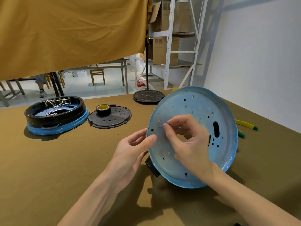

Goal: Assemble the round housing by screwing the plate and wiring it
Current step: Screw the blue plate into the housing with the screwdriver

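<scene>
Blue round plate held tilted on the bench, both hands at its face.

The brown bench [65, 160] carries everything. The blue plate [203, 108] stands on edge, tilted, its holed face toward the person, between and just beyond the hands. Far to the left of the hands sits the round housing [55, 116], black above a blue band, with white wires [55, 103] inside. Between it and the hands lies a black disc [112, 119] with a tape roll [103, 110] on it. The left hand [130, 154] grips the plate's left rim, thumb on the face. The right hand [187, 141] pinches something small against the plate; what it is I cannot tell.
</scene>
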Tool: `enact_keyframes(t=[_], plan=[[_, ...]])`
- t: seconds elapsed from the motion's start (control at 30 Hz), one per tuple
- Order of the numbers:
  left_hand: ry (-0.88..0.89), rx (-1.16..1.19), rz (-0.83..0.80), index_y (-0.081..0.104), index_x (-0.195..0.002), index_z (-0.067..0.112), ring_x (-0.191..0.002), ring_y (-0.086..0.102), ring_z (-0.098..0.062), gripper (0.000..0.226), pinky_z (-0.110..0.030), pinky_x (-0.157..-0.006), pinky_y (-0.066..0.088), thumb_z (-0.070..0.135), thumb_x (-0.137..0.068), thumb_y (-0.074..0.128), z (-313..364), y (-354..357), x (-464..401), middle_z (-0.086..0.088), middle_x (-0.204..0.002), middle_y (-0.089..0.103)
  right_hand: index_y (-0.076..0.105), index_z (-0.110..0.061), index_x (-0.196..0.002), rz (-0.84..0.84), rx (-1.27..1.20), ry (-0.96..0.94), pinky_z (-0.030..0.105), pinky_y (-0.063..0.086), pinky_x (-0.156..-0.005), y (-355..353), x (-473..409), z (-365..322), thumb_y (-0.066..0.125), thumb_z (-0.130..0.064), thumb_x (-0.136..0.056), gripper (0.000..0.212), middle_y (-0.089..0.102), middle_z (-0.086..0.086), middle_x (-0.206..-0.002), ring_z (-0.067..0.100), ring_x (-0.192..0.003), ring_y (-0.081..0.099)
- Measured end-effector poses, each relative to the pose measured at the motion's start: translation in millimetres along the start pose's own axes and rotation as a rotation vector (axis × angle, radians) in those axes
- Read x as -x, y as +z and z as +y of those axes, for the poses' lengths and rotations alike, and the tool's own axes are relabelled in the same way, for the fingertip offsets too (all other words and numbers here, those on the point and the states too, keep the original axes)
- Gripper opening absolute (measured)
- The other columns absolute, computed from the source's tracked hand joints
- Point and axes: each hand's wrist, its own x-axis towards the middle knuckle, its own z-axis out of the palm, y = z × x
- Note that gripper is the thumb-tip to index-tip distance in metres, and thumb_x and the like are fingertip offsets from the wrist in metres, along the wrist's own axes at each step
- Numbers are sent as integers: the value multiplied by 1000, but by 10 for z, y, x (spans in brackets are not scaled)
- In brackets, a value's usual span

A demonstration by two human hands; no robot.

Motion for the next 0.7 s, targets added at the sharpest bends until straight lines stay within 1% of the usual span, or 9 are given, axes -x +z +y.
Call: enact_keyframes(t=[0.07, 0.17, 0.2, 0.33, 0.43, 0.5, 0.6, 0.67, 0.7], plan=[[5, 11, -2, 62, -135, 8, -123, 66, -22, 54, -34, -104, 52, 22, -85, 77, -3, 3, -3, -9, -130, 71, 71, -14, -94, -36, 23, 2, 23, 58, -68, 14, -3, -5, 76, -13, -91, 7, 72, -11, -86, 16, -77, 72], [8, -2, 7, 63, -134, 8, -123, 66, -20, 56, -32, -104, 53, 30, -84, 75, -6, 6, -8, -8, -130, 71, 72, -11, -92, -70, 83, -2, 23, 58, -66, 31, -29, -18, 78, -11, -89, 6, 73, -8, -83, 13, -75, 72], [8, -14, 17, 63, -134, 8, -122, 66, -18, 58, -29, -103, 54, 33, -83, 75, -6, 6, -9, -7, -129, 72, 72, -10, -91, -80, 97, -7, 23, 58, -66, 34, -39, -23, 78, -10, -89, 6, 73, -8, -82, 12, -74, 71], [22, -51, 72, 66, -129, 7, -116, 69, -14, 63, -18, -86, 56, 42, -78, 76, -21, 19, -12, -5, -123, 74, 72, -9, -90, -125, 127, -66, 24, 58, -67, 32, -65, -38, 78, -9, -90, 6, 72, -6, -82, 10, -74, 71], [82, -181, 118, 69, -126, 11, -115, 69, -13, 67, -22, -91, 56, 54, -75, 73, -49, 35, -5, -1, -120, 75, 72, -7, -89, -161, 140, -119, 22, 57, -68, 33, -71, -52, 79, -7, -89, 7, 72, -5, -82, 8, -75, 70], [109, -236, 143, 70, -124, 14, -114, 69, -11, 68, -24, -93, 53, 60, -74, 70, -65, 49, 2, 1, -117, 76, 73, -7, -87, -186, 165, -146, 21, 56, -68, 31, -72, -76, 79, -6, -89, 7, 72, -4, -81, 7, -75, 68], [117, -243, 167, 70, -123, 16, -111, 70, -10, 67, -21, -86, 56, 60, -72, 71, -68, 65, 20, 2, -115, 77, 72, -7, -84, -222, 217, -180, 21, 54, -64, 18, -95, -130, 77, -7, -90, 8, 70, -4, -77, 5, -72, 65], [113, -224, 161, 71, -121, 19, -110, 71, -10, 61, -17, -83, 57, 54, -72, 76, -59, 67, 33, 2, -113, 77, 70, -8, -82, -245, 267, -191, 22, 53, -62, 10, -145, -181, 77, -5, -88, 10, 69, -3, -74, 6, -69, 63], [107, -223, 151, 72, -120, 21, -110, 71, -11, 57, -18, -84, 57, 51, -72, 79, -56, 65, 36, 2, -113, 77, 68, -8, -81, -263, 305, -210, 22, 52, -61, 7, -174, -208, 77, -4, -87, 11, 68, -3, -73, 7, -67, 62]])
